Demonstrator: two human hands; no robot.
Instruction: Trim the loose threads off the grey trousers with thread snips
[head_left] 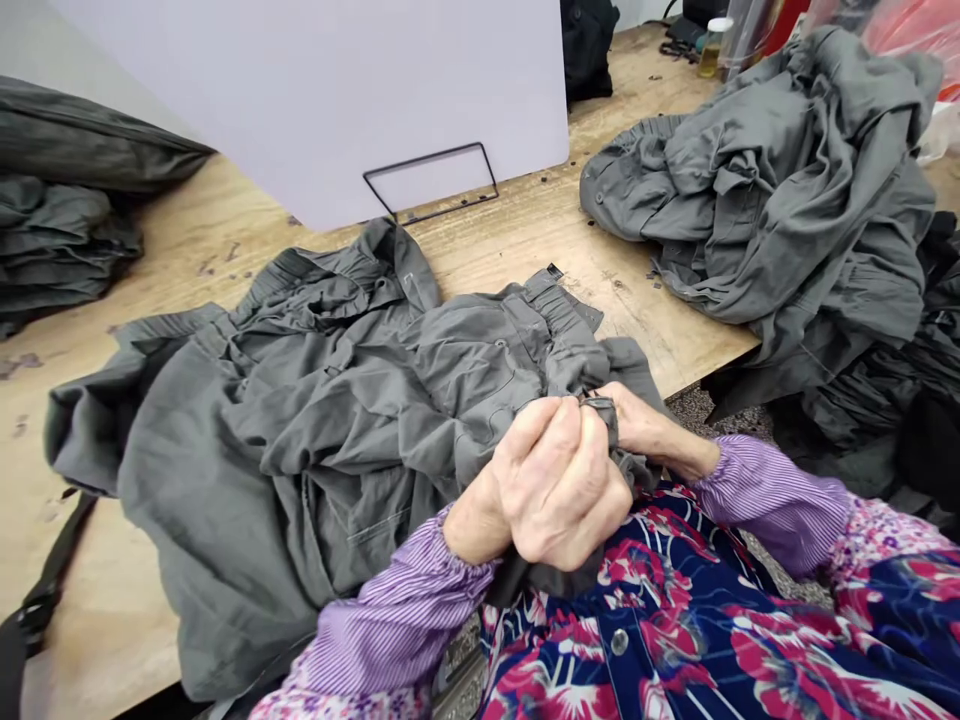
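Observation:
Grey trousers (480, 350) with an elasticated waistband lie rumpled at the table's front edge, one part drawn up toward my body. My left hand (559, 485) is closed in a fist on a fold of this grey cloth. Just beyond it and to the right, my right hand (637, 420) pinches the same fabric, its fingertips partly hidden behind the left fist. Whether anything small is between the fingers is hidden. Another grey garment (225, 480), also with a gathered waist, spreads over the table to the left, touching the trousers.
A pile of grey garments (780, 190) hangs over the table edge at right. More folded grey cloth (60, 240) lies at left. A white board (337, 90) with a black wire stand (431, 182) is behind. A small jar (714, 48) stands at the back. A black strap (56, 560) hangs at left.

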